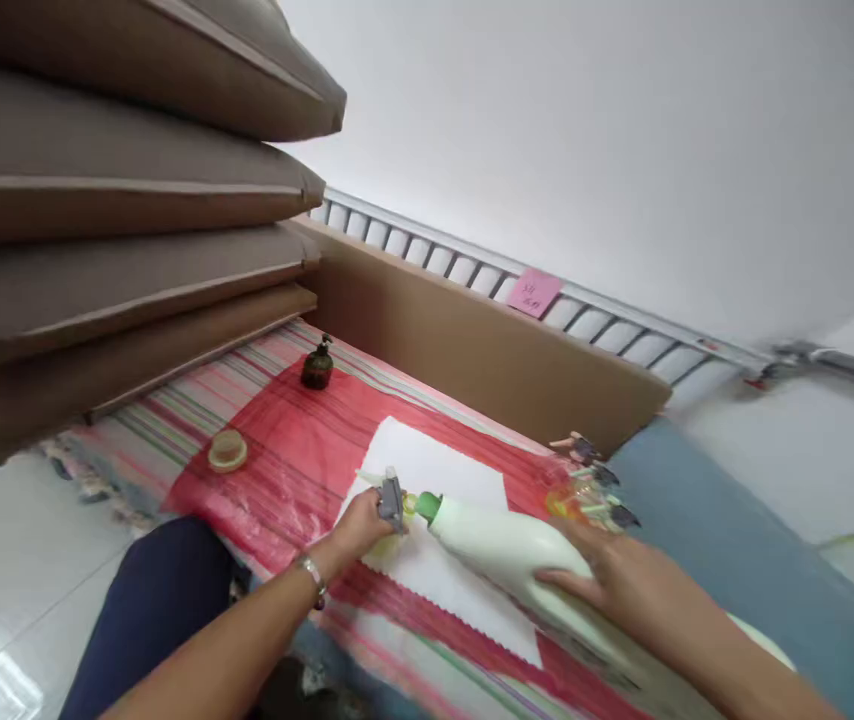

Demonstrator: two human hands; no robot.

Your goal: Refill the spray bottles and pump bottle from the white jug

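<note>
My left hand (pixel 363 525) is closed around a grey spray head (pixel 391 502) with a pale tube-like part. Just below it shows a small yellowish clear bottle (pixel 386 546), partly hidden by the fingers; whether the hand grips it too, I cannot tell. My right hand (pixel 611 575) wraps round a large pale green bottle (pixel 509 540), tilted so that its green neck (pixel 428 507) points left. That neck meets or nearly meets a small yellow ring-like opening beside the spray head. White paper (pixel 464 470) lies under both hands.
Small spray bottles (pixel 596 495) stand beyond my right hand. On the red plastic sheet (pixel 284 430) are a dark pump bottle (pixel 317 366) and a round beige tub (pixel 227 450). Brown cushions (pixel 134 200) are stacked at left; a cardboard panel (pixel 472 335) and a pink note (pixel 535 292) are behind.
</note>
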